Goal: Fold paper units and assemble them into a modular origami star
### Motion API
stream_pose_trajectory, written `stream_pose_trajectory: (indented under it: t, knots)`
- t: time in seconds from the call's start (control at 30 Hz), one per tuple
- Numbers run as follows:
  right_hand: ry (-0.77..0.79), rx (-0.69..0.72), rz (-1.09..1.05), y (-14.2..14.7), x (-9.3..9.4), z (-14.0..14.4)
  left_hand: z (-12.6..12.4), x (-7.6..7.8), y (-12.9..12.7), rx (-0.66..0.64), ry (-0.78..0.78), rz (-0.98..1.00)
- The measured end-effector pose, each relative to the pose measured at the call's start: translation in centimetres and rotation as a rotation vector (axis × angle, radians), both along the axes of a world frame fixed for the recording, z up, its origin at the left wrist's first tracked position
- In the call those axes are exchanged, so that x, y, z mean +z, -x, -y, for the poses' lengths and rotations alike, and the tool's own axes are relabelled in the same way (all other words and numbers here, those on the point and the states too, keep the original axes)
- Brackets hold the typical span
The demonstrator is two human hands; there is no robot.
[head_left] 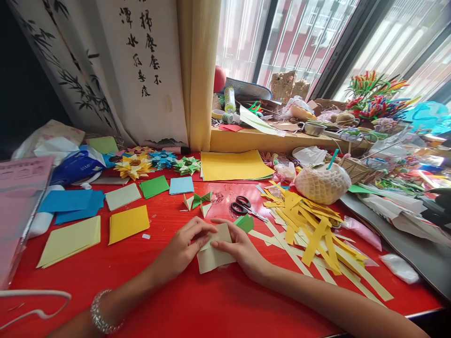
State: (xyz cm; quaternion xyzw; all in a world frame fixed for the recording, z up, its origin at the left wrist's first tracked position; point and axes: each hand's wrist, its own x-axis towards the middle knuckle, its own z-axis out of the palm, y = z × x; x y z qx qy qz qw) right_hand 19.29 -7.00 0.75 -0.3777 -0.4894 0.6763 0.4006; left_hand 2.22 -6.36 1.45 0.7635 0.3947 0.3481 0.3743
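Red table [169, 300]: bare strip along near edge. Yellow strip pile [310, 225] crowds right. Cream paper [213, 256] near centre, flat. Left hand [183, 249] pinches its left edge; right hand [243, 251] pinches its right. Scissors [244, 206] just beyond.

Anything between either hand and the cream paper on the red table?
Nothing visible. The left hand and right hand both already touch the cream paper, fingers pressing it on the red table.
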Motion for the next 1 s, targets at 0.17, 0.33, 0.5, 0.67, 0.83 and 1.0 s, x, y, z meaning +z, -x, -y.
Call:
stream_pose_trajectory:
  t: [0.17,0.33,0.5,0.67,0.83,1.0]
  knots:
    - [0.037,-0.022,-0.089,0.1,0.4,0.0,-0.2,-0.9,0.2,-0.058,-0.088,0.057]
    - [0.052,-0.002,-0.059,-0.1,0.4,-0.1,-0.5,-1.4,0.1,0.002,0.159,0.154]
    - [0.013,0.074,0.0,-0.2,0.1,-0.1,-1.0,-0.9,0.2,0.131,0.318,0.181]
    - [-0.061,0.154,0.025,-0.2,0.2,0.0,-1.1,-0.6,0.2,0.101,0.383,0.25]
    - [-0.014,0.149,-0.016,-0.2,0.3,-0.1,-0.5,-0.2,-0.1,0.069,0.384,0.267]
    - [-0.011,0.161,-0.016,-0.2,0.1,-0.1,-0.1,-0.6,-0.2,0.078,0.294,0.219]
